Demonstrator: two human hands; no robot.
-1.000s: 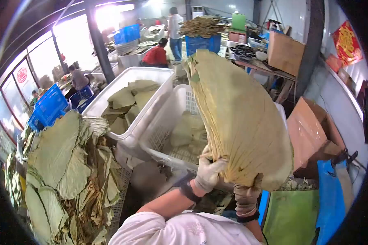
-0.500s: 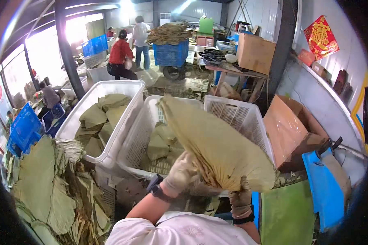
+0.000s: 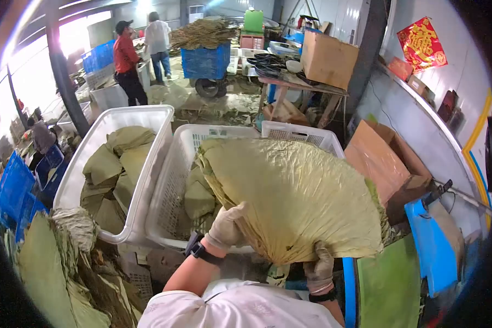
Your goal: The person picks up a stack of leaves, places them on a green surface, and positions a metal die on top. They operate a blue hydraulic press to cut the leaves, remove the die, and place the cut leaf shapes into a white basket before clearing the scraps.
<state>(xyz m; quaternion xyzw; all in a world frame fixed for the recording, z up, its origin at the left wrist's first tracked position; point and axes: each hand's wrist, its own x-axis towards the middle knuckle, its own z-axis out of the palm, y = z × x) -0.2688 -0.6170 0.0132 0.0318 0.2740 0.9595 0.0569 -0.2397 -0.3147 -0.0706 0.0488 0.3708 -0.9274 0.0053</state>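
Note:
A wide stack of folded, dried greenish leaves (image 3: 295,191) is held up in front of me, over the middle white crate (image 3: 164,191). My left hand (image 3: 228,224), in a pale glove, grips its lower left edge. At the bottom edge, my gloved right hand (image 3: 320,268) holds the same leaves, its thumb on the front face. The fingers behind the leaves are hidden. More folded leaf bundles (image 3: 198,199) lie in the middle crate, partly covered by the held stack. The left white crate (image 3: 165,117) contains several bundles (image 3: 103,164).
Loose large leaves (image 3: 46,268) are piled at lower left. A third white crate (image 3: 303,131), an open cardboard box (image 3: 378,153) and a green panel (image 3: 391,284) are on the right. Beyond stand a blue cart (image 3: 206,61), a table (image 3: 303,82) and people, one in red (image 3: 127,57).
The held leaves have turned their broad face towards me and spread wider across the view. The view has shifted a little. The person in red, bent before, now stands upright.

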